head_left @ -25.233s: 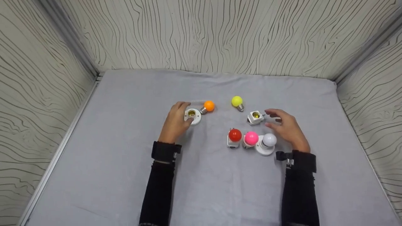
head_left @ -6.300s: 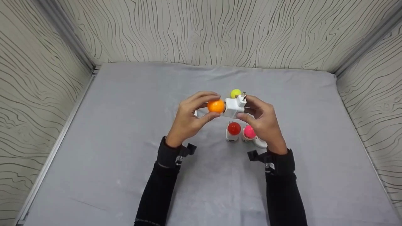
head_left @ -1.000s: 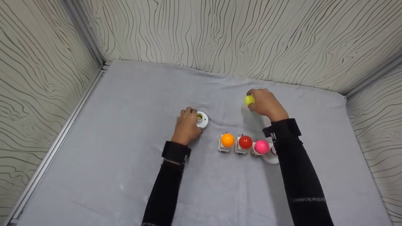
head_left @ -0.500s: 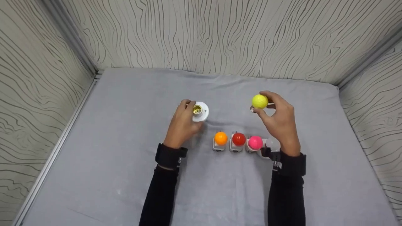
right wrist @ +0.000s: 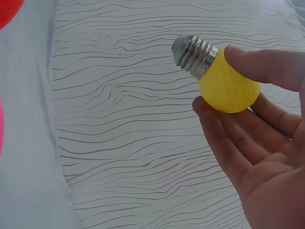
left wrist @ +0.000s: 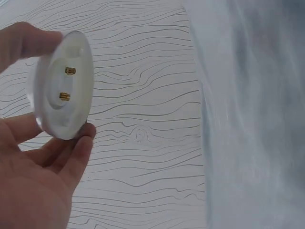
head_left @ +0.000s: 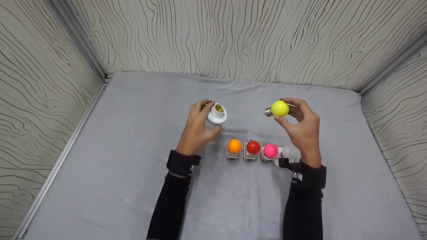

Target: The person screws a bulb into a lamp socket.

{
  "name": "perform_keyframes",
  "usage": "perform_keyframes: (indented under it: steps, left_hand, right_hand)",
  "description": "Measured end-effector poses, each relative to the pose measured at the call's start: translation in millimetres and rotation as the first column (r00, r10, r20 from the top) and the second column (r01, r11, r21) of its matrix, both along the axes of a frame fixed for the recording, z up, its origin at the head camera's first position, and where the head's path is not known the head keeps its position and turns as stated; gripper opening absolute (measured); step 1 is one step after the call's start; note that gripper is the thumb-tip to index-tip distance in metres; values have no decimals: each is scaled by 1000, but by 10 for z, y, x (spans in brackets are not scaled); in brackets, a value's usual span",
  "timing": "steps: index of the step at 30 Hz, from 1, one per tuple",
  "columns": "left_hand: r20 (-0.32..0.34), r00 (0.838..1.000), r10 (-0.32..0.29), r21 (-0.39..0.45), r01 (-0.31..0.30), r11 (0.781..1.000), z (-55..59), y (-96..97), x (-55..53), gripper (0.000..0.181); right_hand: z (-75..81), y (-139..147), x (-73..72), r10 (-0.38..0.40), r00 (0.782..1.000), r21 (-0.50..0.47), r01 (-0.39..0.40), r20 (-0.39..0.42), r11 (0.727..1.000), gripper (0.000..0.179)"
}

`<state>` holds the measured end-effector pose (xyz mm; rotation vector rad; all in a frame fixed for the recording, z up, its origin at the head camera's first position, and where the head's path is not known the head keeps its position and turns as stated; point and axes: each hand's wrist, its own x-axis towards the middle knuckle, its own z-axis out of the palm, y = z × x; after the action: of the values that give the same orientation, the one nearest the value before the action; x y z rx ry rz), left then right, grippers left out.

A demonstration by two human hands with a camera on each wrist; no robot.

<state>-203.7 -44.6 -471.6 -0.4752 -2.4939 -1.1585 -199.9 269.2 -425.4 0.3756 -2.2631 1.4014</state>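
Note:
My left hand (head_left: 198, 125) grips a round white lamp holder (head_left: 217, 115) by its rim, raised off the cloth and tilted, its brass-lined socket facing up and right. In the left wrist view the underside of the lamp holder (left wrist: 71, 86) shows two brass contacts. Pinched between thumb and fingers of my right hand (head_left: 303, 125) is a yellow light bulb (head_left: 280, 108). Its metal screw base points left towards the socket, with a wide gap between the two. The right wrist view shows the bulb (right wrist: 228, 86) with its threads bare.
A row stands on the grey cloth (head_left: 133, 133) nearer the body: orange bulb (head_left: 234, 146), red bulb (head_left: 253, 147), pink bulb (head_left: 270, 151) and white bulb (head_left: 289, 152), each in a white holder. The right wrist partly covers the white one. Patterned walls (head_left: 213, 40) enclose the table.
Over the last second the right hand has lifted the yellow bulb and turned its base left, while the left hand has raised the lamp holder. Earlier, the orange bulb in its plug-in holder joined the row.

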Motion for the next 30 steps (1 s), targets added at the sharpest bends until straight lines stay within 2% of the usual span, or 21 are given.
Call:
perform_keyframes:
  steps: [5,11,13,16,19,21,26,30]
  left_hand:
    - [0,1000,-15,45,15,999,-12,8,-24,67]
    - [18,998,-58,162,54,985,-19,4,-46,68]
    - [44,995,-94,228,81,970,-30,2,-51,69]
    - [83,981,-174,344,135,929,-47,-1,-54,69]
    - [108,964,-245,425,178,887,-53,-1,-52,69]
    - [113,957,-266,440,192,877,-48,-2,-48,69]
    - [91,959,-269,456,200,867,-15,0,-43,68]
    - [70,960,-271,506,201,839,7,6,-38,74]
  right_hand:
    - [-10,0,27,56,998,-67,-56,-1,996,54]
    - [-11,-39,31,129,991,-161,-125,15,979,47]
    - [-18,-49,27,142,989,-200,-131,41,971,48]
    - [-27,-72,17,168,983,-265,-144,69,953,50]
    - [-32,-97,14,202,975,-315,-165,90,935,53]
    - [-30,-108,20,214,972,-326,-171,101,930,54]
    - [-24,-124,18,209,972,-328,-162,112,931,56]
    - [-38,-142,6,190,977,-322,-152,92,934,55]
